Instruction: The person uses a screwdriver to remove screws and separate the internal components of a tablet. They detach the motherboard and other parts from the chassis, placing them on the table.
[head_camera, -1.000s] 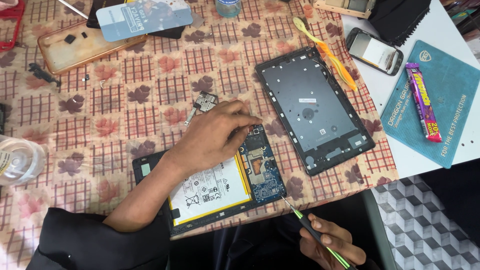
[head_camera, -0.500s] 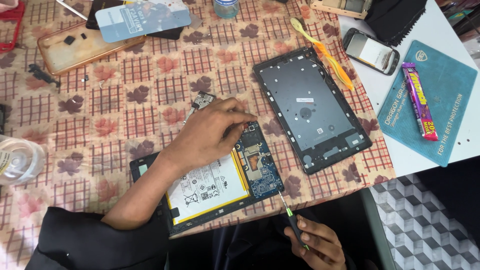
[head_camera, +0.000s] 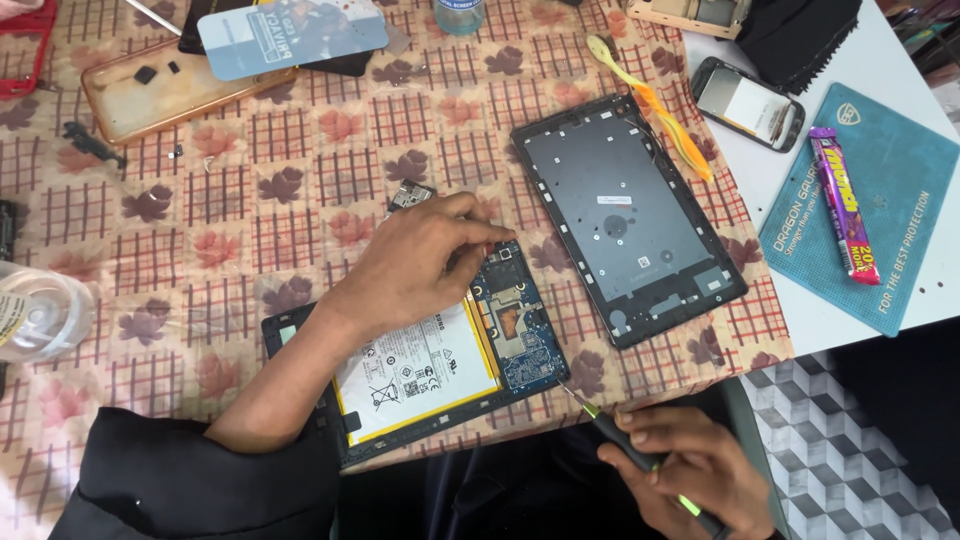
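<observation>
Left hand (head_camera: 420, 265) is down on the opened tablet (head_camera: 430, 370), fingers curled and the fingertips (head_camera: 490, 235) pinched close together over the top end of the blue circuit board (head_camera: 515, 325); whatever sits between them is too small to tell. The tablet itself lies flat near the front edge of the table, on the checked leaf-print tablecloth (head_camera: 250, 220), its white battery (head_camera: 415, 375) just beside the board and partly under the forearm. Down at the table edge, the right hand (head_camera: 690, 470) is wrapped around a slim green-and-black screwdriver (head_camera: 630, 450), tip angled up toward the tablet's lower corner, close but not clearly touching. Handling, as a judgement: light, thin and flat, so stiff enough to slide but easy to flex (that bare board looks fragile, and the battery is soft enough to dent), best taken by the black frame edges, not the insides. Further out, the detached dark back cover (head_camera: 625, 215) lies just to the right, an orange-and-yellow plastic pry tool (head_camera: 660, 115) against its upper edge. Beyond, a small phone (head_camera: 750, 103), a teal mat (head_camera: 870, 210) with a purple snack bar (head_camera: 845, 205) on it, and a clear bottle (head_camera: 40, 315) at far left.
</observation>
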